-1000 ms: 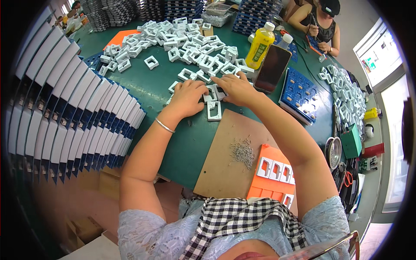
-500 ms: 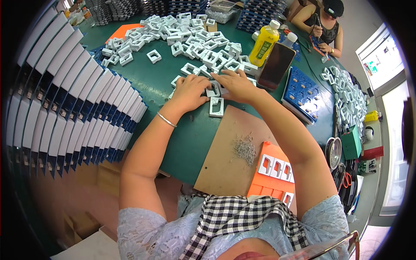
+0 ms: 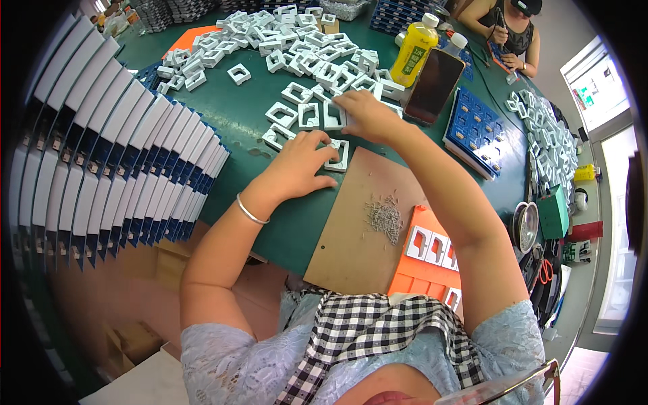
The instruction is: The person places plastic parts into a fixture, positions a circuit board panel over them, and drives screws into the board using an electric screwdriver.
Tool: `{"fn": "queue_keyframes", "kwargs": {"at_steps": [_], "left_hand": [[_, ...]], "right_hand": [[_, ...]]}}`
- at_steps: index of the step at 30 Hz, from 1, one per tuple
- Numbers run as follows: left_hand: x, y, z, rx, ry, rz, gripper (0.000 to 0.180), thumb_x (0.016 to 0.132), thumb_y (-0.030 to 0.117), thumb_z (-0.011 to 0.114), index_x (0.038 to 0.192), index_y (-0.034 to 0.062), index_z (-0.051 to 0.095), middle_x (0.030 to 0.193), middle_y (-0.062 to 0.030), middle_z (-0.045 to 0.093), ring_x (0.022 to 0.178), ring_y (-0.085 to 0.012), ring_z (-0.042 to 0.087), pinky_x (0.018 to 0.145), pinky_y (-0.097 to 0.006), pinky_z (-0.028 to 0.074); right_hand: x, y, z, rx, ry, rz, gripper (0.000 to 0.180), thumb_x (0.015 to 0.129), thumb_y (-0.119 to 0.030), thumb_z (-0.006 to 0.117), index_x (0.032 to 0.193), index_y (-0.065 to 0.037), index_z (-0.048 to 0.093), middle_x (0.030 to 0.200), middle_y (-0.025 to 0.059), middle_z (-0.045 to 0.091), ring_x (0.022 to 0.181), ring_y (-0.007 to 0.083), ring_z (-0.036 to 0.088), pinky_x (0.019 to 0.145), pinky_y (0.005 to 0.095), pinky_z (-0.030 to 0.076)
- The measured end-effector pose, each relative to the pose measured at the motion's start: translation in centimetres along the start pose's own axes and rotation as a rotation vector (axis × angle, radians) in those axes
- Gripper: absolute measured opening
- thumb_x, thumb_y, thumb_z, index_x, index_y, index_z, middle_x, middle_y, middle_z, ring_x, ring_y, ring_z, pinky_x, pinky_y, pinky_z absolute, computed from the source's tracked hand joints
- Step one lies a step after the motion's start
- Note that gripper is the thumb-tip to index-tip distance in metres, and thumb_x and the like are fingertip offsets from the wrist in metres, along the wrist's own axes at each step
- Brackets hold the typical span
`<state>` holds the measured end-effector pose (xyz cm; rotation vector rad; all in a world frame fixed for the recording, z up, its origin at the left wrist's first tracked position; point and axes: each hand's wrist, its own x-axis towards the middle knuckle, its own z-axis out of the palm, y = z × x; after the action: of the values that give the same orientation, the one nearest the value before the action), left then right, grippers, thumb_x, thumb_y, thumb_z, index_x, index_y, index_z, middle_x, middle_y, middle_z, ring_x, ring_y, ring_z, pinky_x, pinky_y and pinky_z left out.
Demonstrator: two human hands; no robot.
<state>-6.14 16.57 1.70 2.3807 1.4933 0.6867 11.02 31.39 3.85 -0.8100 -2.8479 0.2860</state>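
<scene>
A worker's hands meet over loose white frames on a green tabletop; the step in hand looks like sorting pieces from a heap; the left hand, its grip loosely spread, reaches over the near frame, contact unclear; the right hand has fingertips at the far frame, though whether its grip is pinched cannot be told; the next move seems to call for a light edge hold; a yellow bottle and phone crowd the right; tall stacked panels hem the left; the right arm partly covers an orange tray.
</scene>
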Motion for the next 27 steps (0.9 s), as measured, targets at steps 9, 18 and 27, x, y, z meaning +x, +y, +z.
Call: {"fn": "queue_keyframes", "kwargs": {"at_steps": [9, 18, 27], "left_hand": [[0.1, -0.5, 0.0, -0.770, -0.043, -0.298, 0.020, 0.094, 0.021, 0.058, 0.099, 0.0011, 0.058, 0.091, -0.0056, 0.062, 0.078, -0.0143, 0.058, 0.070, -0.029, 0.049], [-0.4, 10.0, -0.1, -0.821, -0.425, -0.216, 0.024, 0.101, 0.018, 0.044, 0.114, 0.0033, 0.058, 0.087, -0.0014, 0.066, 0.077, -0.0083, 0.061, 0.071, -0.025, 0.049], [-2.2, 17.4, 7.5, -0.562, -0.444, 0.110, 0.015, 0.093, 0.008, 0.053, 0.103, 0.0014, 0.061, 0.093, -0.0139, 0.065, 0.083, -0.0278, 0.063, 0.073, -0.035, 0.049]], "right_hand": [[-8.6, -1.3, -3.6, -0.014, 0.145, -0.119, 0.064, 0.064, -0.006, 0.073, 0.125, -0.008, 0.055, 0.120, 0.0095, 0.057, 0.113, 0.0305, 0.050, 0.098, 0.0374, 0.044], [-22.8, -8.4, -8.6, 0.035, 0.048, 0.076, 0.060, 0.068, -0.006, 0.073, 0.125, -0.007, 0.054, 0.119, 0.0075, 0.055, 0.113, 0.0277, 0.051, 0.096, 0.0369, 0.044], [-37.3, -14.7, -3.3, 0.325, 0.180, 0.645, 0.063, 0.067, -0.005, 0.069, 0.127, -0.006, 0.052, 0.121, 0.0132, 0.053, 0.114, 0.0335, 0.050, 0.096, 0.0406, 0.045]]}}
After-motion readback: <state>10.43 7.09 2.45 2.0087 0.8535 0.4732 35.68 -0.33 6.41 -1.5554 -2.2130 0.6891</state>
